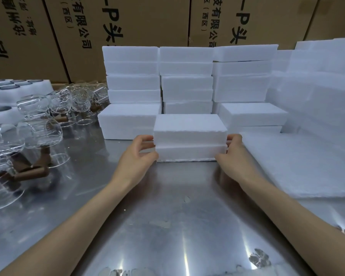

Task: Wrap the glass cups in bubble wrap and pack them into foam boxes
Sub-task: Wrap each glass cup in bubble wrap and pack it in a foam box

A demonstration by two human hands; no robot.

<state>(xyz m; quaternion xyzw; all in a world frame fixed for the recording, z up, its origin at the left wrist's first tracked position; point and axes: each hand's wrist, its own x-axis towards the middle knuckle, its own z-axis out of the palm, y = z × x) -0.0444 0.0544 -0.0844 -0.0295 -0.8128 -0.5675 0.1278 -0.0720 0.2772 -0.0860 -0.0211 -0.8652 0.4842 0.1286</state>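
Your two hands hold a closed white foam box (190, 137) that sits on the shiny metal table (167, 206), straight ahead of you. Your left hand (136, 156) curls around its left end, fingers at the seam between lid and base, thumb low against the base. Your right hand (232, 154) grips the right end the same way, fingertips on the seam.

Behind the box, at the far side of the table, closed foam boxes stand in stacks (186, 76), with two lower ones just left and right of the box you hold. To your right lies a flat pile of white wrap sheets (299, 164); whether it is bubble wrap you cannot tell.

The glass cups (40, 132) lie unwrapped on their sides in a crowd on the left of the table, each with a brown wooden handle (31, 174). Far left, white foam trays (18, 88) with dark round holes sit beyond them. Brown cardboard cartons (139, 20) with printed lettering form the back wall.
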